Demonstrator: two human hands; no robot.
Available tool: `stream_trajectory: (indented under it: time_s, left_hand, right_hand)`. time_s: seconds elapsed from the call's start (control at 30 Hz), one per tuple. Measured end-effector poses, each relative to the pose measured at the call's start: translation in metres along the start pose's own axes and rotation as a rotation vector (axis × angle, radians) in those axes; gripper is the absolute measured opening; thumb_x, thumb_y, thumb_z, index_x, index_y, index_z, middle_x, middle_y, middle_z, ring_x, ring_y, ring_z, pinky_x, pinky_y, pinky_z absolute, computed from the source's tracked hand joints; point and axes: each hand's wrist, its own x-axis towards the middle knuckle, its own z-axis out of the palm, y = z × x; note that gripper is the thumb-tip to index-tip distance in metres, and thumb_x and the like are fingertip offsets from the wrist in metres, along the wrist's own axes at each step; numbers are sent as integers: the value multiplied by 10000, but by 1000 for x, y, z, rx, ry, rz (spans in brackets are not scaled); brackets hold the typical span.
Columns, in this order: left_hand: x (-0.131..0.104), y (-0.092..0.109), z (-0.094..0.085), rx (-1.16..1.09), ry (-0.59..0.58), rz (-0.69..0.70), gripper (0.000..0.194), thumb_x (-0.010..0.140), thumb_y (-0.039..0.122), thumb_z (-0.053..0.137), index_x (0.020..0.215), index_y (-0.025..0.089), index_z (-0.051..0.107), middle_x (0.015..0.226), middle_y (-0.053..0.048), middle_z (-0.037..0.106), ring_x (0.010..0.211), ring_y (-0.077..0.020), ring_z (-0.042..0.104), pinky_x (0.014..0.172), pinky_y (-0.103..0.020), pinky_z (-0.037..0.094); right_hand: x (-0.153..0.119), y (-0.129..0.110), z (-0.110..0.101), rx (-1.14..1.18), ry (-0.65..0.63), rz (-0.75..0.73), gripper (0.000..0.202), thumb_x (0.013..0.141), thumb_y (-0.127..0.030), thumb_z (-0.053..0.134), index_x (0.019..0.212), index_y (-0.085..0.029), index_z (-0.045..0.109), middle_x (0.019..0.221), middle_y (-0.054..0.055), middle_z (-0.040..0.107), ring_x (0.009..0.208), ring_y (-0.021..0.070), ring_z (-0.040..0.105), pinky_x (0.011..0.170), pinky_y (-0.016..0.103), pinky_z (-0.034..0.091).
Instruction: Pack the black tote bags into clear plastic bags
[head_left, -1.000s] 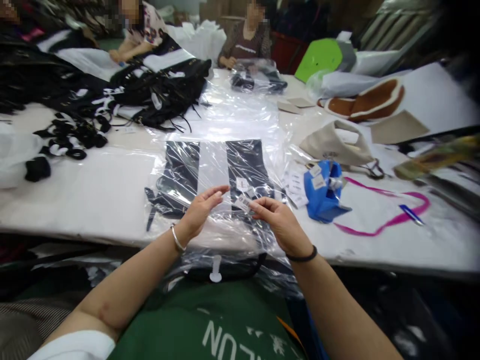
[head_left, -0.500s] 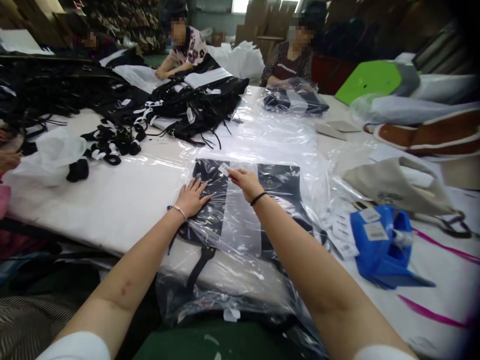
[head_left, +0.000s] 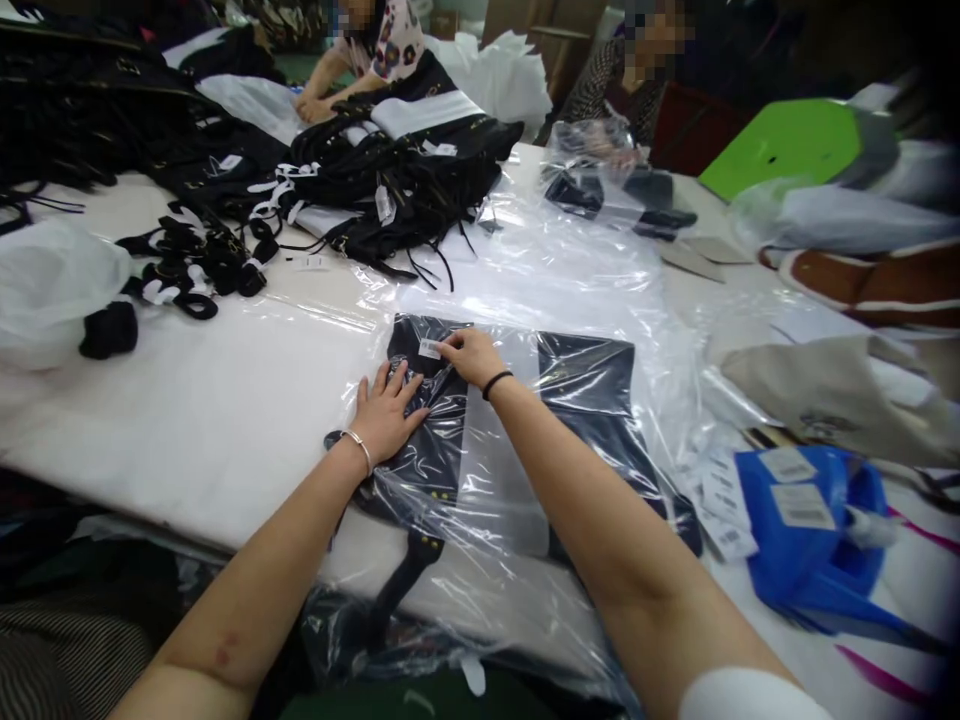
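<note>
A black bag [head_left: 589,375] lies flat inside a clear plastic sleeve [head_left: 499,470], with a pale translucent strip across its middle. My left hand [head_left: 386,412] rests on the left part of the sleeve, fingers spread and flat. Between the fingertips of my right hand [head_left: 472,357] is a small white barcode label [head_left: 430,348], close against the sleeve's upper left area; whether it is fully stuck down I cannot tell. A black strap [head_left: 409,570] shows through the plastic at the table's front edge.
Piled black bags [head_left: 420,190] and bundled black straps [head_left: 199,260] lie at the back left. On the right are a blue tape dispenser [head_left: 810,530], label sheets [head_left: 724,505] and a beige cloth bag [head_left: 817,390]. Two co-workers stand across the table [head_left: 247,400], one handling a bagged item [head_left: 615,195].
My right hand has moved left and brought the label down to the sleeve. My left hand stays spread on the plastic. The view has tilted down a little.
</note>
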Motion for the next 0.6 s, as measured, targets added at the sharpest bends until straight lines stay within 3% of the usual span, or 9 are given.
stream_trajectory:
  time_s: [0.17,0.33,0.43,0.5,0.6]
  left_hand:
    - [-1,1,0,-20,-7,2,581,964,527,407,1501,306,386,1637,-16,196,1516,-317,111,1175,-636,172]
    - [1,1,1,-33,-18,-7,592,955,532,428,1504,313,381,1639,-13,188,1517,-322,101,1176,-640,162]
    - [4,2,0,-45,-32,-12,598,949,532,443,1505,323,376,1640,-7,182,1518,-321,91,1177,-636,165]
    - [4,2,0,-56,-30,-12,588,952,521,440,1503,324,378,1641,-3,176,1519,-321,85,1174,-636,173]
    - [-1,-1,5,-70,-15,-9,572,962,503,415,1502,315,382,1640,0,176,1519,-319,86,1172,-640,176]
  right_hand:
    - [1,4,8,-112,-4,18,173,853,-308,671,762,-180,745,889,73,703,959,225,603,944,369,414]
    - [-10,10,35,-219,177,75,150,857,-334,661,813,-199,710,1102,100,630,1130,295,496,967,433,399]
    - [-13,11,42,-228,255,65,171,869,-305,632,997,-202,679,1154,110,605,1139,298,486,973,450,407]
    - [-17,11,39,-188,274,52,312,891,-234,569,1193,-176,620,1200,129,600,1148,278,501,1004,435,407]
    - [-31,11,36,-167,220,-131,476,954,-194,410,1426,-153,461,1392,134,531,1318,238,427,1122,412,324]
